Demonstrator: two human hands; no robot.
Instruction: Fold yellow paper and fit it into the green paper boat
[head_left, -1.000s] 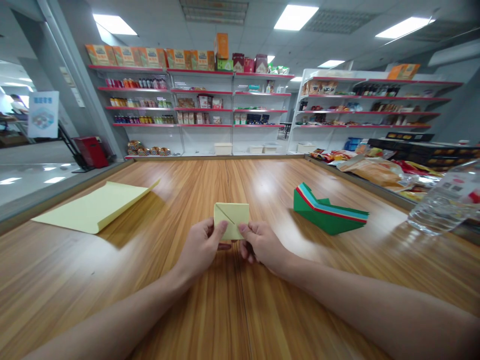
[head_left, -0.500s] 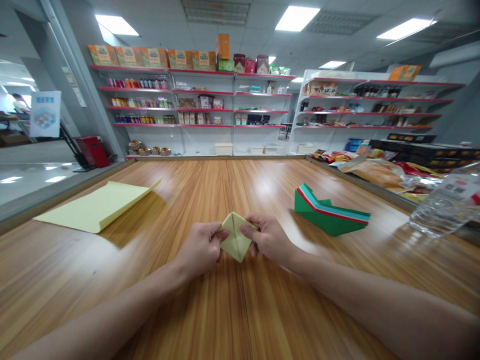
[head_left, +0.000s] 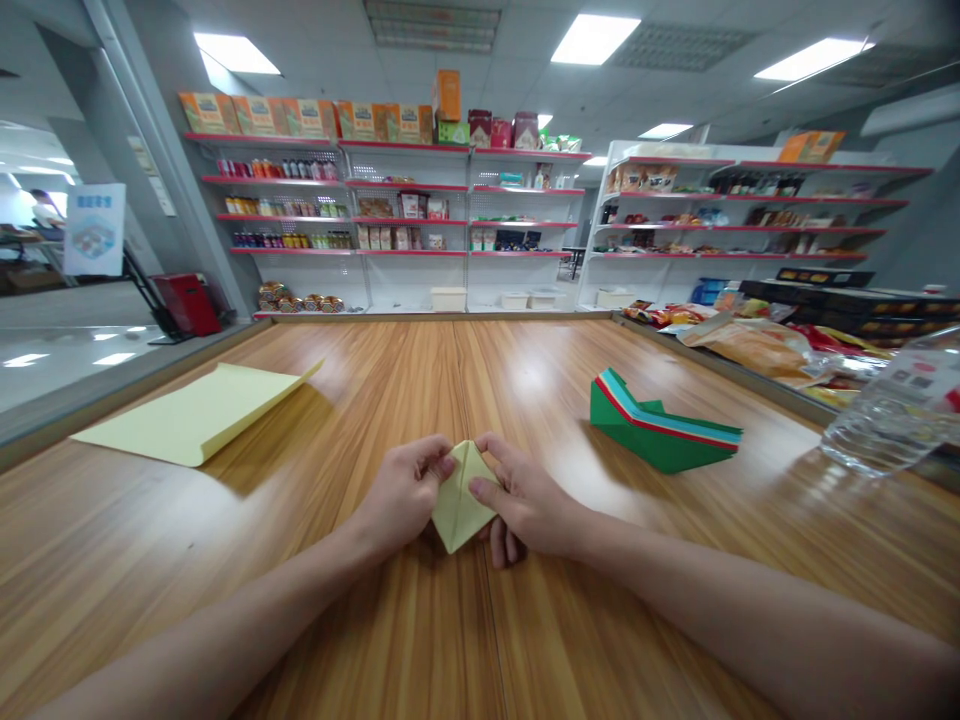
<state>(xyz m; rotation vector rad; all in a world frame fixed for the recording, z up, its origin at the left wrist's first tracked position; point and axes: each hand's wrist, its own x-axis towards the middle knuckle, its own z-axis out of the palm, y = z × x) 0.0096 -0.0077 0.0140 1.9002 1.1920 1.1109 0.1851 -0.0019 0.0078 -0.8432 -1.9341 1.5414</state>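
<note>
Between my hands is a small pale-yellow folded paper (head_left: 461, 505), diamond-shaped, with a crease down its middle. My left hand (head_left: 405, 490) pinches its upper left edge between thumb and fingers. On the right side, my right hand (head_left: 529, 500) grips it, thumb lying on the front face and the index finger at the top corner. Some right fingers curl behind and below the paper, partly hidden. Off to the right on the table stands a folded paper boat (head_left: 660, 430), green with red, white and blue layers. A larger yellow sheet (head_left: 195, 410) with curled edges lies at the left.
The wooden table (head_left: 480, 640) has a raised rim. A clear plastic bottle (head_left: 885, 420) lies at the right edge. Past the right rim are packaged snacks (head_left: 772, 345) and stacked black boxes (head_left: 862, 305). Stocked shelves (head_left: 405, 220) line the back.
The folded paper has tilted, its lower tip swinging left and a little nearer me. My right thumb has shifted down over its face, and the right index finger has risen to the top corner.
</note>
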